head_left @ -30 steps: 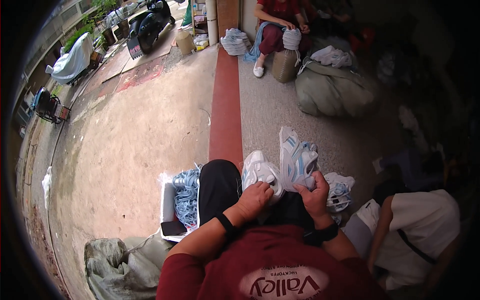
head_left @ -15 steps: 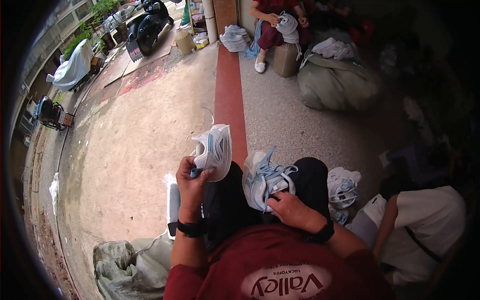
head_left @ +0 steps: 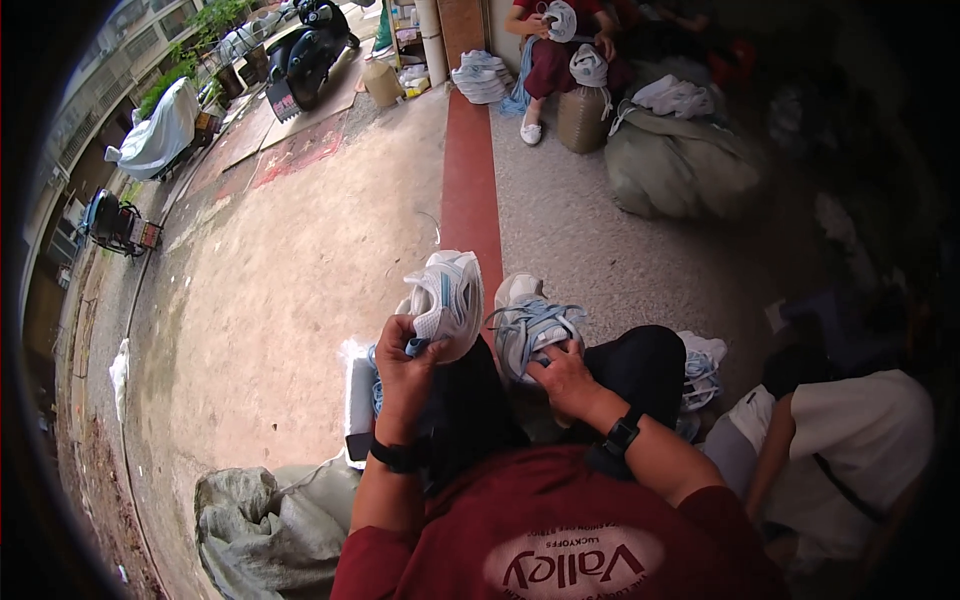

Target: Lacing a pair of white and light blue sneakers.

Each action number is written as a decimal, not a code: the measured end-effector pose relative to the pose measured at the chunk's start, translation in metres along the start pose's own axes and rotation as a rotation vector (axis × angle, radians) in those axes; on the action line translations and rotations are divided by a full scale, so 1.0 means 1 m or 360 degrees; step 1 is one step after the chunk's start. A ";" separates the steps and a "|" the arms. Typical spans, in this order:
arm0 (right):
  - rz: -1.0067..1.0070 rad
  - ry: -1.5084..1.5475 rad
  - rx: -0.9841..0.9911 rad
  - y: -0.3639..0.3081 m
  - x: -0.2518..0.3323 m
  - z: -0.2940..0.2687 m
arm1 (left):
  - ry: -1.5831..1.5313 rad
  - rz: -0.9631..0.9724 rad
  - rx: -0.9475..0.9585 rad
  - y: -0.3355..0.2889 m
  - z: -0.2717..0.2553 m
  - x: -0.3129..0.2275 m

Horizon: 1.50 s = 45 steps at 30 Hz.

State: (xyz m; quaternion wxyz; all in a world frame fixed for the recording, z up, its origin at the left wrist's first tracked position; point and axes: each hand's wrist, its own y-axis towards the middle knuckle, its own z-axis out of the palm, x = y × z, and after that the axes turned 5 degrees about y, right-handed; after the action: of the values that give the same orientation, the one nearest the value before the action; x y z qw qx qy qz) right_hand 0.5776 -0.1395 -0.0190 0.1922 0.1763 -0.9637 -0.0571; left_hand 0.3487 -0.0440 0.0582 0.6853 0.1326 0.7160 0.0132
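Observation:
My left hand [head_left: 405,370] is closed round the heel end of a white-and-grey sneaker upper [head_left: 445,300], held up above my left thigh. It has blue trim, a small blue tab by my fingers, and layered edges; whether several uppers are nested there I cannot tell. Beside it, between my knees, my right hand [head_left: 565,380] grips a second sneaker upper [head_left: 518,330] at its opening, thumb and fingers partly inside the collar. Light blue laces [head_left: 545,318] lie loosely across that upper's top, and its toe points away from me.
A white box-like holder [head_left: 357,405] with blue laces stands by my left leg, near a grey-green sack [head_left: 270,530]. More laced uppers [head_left: 703,365] lie past my right knee. One person [head_left: 800,450] sits at right; another [head_left: 560,50] handles uppers ahead, beside a full sack [head_left: 680,165].
The right-hand upper has turned and shifted, its toe now pointing straighter away, with my hand higher on it. My left hand keeps its upper raised. The person ahead has lifted an upper.

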 end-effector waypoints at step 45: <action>0.0866 0.1103 -0.0862 0.007 -0.040 -0.015 | 0.0680 0.0814 0.0841 0.034 0.063 -0.004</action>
State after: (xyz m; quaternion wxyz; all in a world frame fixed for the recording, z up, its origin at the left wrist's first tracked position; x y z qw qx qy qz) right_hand 0.6158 -0.1189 -0.0180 0.5468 -0.1281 -0.8051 -0.1907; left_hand 0.4170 -0.0224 0.0652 0.4387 0.4714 0.7646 0.0259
